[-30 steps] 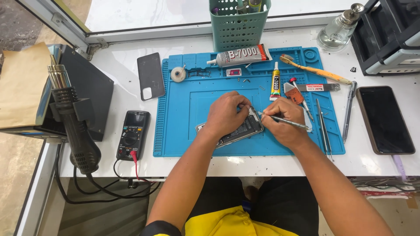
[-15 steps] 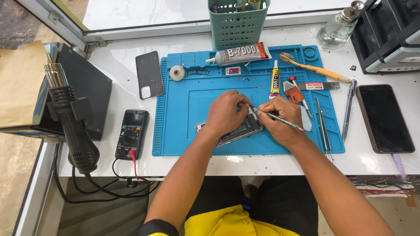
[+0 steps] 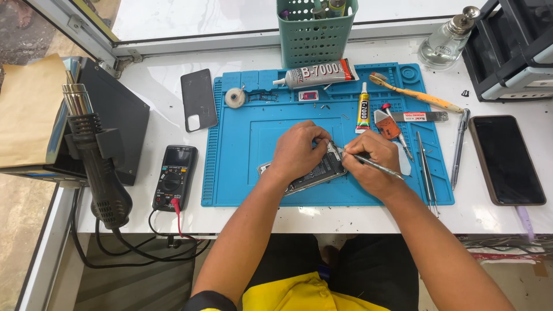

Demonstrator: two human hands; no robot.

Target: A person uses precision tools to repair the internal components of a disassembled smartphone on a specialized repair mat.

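Observation:
An opened phone (image 3: 314, 174) lies tilted on the blue work mat (image 3: 242, 167), its insides showing. My left hand (image 3: 296, 151) presses down on it and grips its upper edge. My right hand (image 3: 373, 162) holds a thin metal tool (image 3: 377, 165) like a pen, with the tip at the phone's top right corner beside my left fingers. Most of the phone is hidden under my left hand.
On the mat: a large glue tube (image 3: 317, 73), a small glue tube (image 3: 363, 107), a tape roll (image 3: 234, 98), a toothbrush (image 3: 416, 93), tweezers (image 3: 425, 173). Around it: a dark back cover (image 3: 199, 99), a multimeter (image 3: 174, 177), a hot-air gun (image 3: 98, 167), a black phone (image 3: 507, 158), a green basket (image 3: 314, 29), a glass bottle (image 3: 446, 40).
My right hand has shifted slightly left and up, bringing the tool tip closer to the phone's top corner. My left hand stays on the phone.

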